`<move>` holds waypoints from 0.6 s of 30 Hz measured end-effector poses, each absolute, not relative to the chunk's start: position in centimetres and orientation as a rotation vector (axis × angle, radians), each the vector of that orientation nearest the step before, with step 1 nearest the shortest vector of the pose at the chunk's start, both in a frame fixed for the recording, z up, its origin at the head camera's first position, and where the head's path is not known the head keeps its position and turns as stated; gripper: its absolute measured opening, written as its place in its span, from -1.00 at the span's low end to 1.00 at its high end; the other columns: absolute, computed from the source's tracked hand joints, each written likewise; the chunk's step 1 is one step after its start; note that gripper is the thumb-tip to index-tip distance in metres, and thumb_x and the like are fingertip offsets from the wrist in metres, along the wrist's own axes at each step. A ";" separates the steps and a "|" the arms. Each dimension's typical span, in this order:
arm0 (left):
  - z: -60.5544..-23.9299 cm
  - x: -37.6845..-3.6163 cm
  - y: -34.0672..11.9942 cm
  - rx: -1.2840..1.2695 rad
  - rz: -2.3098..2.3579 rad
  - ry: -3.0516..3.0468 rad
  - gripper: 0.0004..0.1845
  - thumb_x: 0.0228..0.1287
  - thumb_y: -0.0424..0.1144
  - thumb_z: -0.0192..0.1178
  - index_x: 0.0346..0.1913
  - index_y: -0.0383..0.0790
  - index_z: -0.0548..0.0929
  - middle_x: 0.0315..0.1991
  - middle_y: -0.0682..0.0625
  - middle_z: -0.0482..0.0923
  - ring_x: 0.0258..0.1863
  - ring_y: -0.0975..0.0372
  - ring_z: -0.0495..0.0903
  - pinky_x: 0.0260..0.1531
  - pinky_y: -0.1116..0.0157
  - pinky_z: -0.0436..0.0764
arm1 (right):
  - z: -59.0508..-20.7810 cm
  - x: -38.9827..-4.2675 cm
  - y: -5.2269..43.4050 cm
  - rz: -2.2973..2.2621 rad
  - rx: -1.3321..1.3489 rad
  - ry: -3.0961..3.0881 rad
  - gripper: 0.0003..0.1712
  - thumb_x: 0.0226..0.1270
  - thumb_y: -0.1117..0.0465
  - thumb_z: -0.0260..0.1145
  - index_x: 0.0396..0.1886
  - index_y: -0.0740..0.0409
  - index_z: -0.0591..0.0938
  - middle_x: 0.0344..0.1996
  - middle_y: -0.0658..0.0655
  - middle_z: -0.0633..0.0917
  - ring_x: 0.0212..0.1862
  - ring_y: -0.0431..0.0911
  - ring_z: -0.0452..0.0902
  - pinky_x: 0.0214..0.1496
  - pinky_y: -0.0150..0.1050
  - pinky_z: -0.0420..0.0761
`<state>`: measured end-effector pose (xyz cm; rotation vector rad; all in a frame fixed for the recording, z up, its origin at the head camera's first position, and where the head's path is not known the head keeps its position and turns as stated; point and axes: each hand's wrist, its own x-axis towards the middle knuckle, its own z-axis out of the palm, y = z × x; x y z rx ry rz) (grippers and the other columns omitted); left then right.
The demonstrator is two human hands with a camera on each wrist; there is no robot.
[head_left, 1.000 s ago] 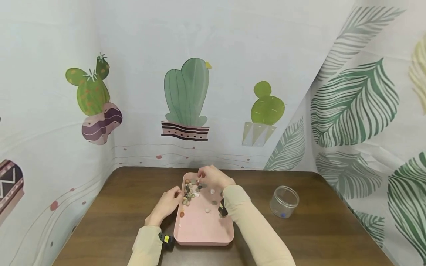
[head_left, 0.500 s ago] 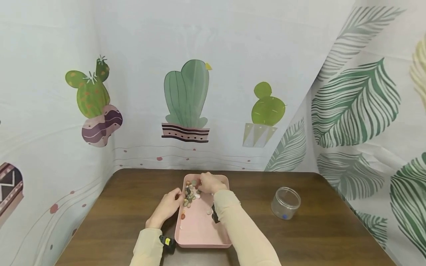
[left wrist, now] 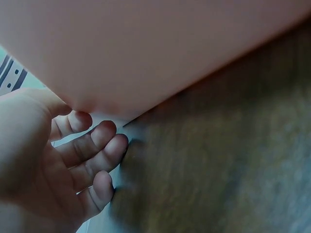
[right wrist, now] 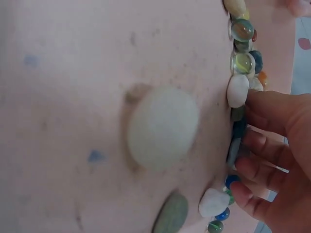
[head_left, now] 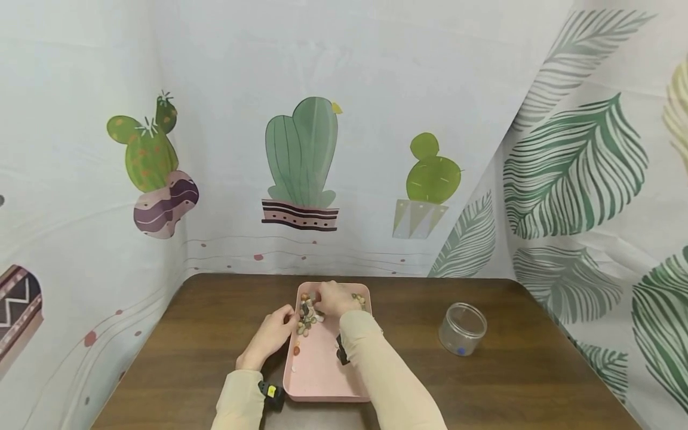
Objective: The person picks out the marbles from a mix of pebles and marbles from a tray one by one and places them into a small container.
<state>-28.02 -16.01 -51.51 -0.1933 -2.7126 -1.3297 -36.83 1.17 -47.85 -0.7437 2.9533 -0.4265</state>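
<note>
A pink tray (head_left: 328,370) holds pebbles and glass marbles (head_left: 305,322), most of them along its left side. My left hand (head_left: 271,334) grips the tray's left rim; in the left wrist view its bent fingers lie against the outer wall. My right hand (head_left: 332,300) is inside the tray at the far end. In the right wrist view its spread, slightly bent fingers touch a row of stones and marbles, near a small white pebble (right wrist: 238,91). A larger white pebble (right wrist: 164,128) and a grey-green pebble (right wrist: 171,213) lie apart from that row.
A clear round jar (head_left: 463,328) with a blue spot low on it stands right of the tray on the brown wooden table (head_left: 510,370). More small stones (head_left: 359,298) lie in the tray's far right corner. A cactus-print cloth (head_left: 371,251) hangs behind the table.
My right hand has come down and slightly nearer into the tray, among the stones at its far left. The left hand stays at the rim. The view has shifted slightly.
</note>
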 end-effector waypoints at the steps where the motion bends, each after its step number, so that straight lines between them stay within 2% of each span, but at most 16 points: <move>1: -51.5 -28.0 -16.0 -0.205 -1.325 -2.709 -0.81 0.43 -0.24 0.10 -0.41 -0.10 0.45 -0.60 0.09 0.32 -0.58 0.25 0.35 -0.58 0.29 0.26 | -47.9 -36.8 1.1 -0.423 -0.731 2.958 -0.80 0.26 0.14 0.38 -0.55 -0.03 0.59 -0.59 -0.07 0.53 -0.56 -0.21 0.40 -0.49 -0.30 0.43; 9: -51.7 -28.2 -15.8 -0.210 -1.326 -2.725 -0.80 0.42 -0.24 0.10 -0.43 -0.08 0.44 -0.63 0.10 0.30 -0.60 0.26 0.34 -0.60 0.31 0.26 | -48.2 -36.9 1.2 -0.384 -0.652 2.989 -0.77 0.26 0.11 0.35 -0.58 -0.04 0.58 -0.58 -0.06 0.54 -0.54 -0.16 0.42 -0.43 -0.22 0.45; 18: -51.7 -28.5 -16.1 -0.199 -1.311 -2.712 -0.79 0.42 -0.24 0.11 -0.43 -0.08 0.45 -0.63 0.10 0.28 -0.61 0.26 0.32 -0.60 0.31 0.25 | -46.8 -36.5 1.6 -0.410 -0.723 2.924 -0.83 0.30 0.12 0.37 -0.49 -0.03 0.62 -0.50 -0.06 0.54 -0.46 -0.19 0.44 -0.40 -0.27 0.47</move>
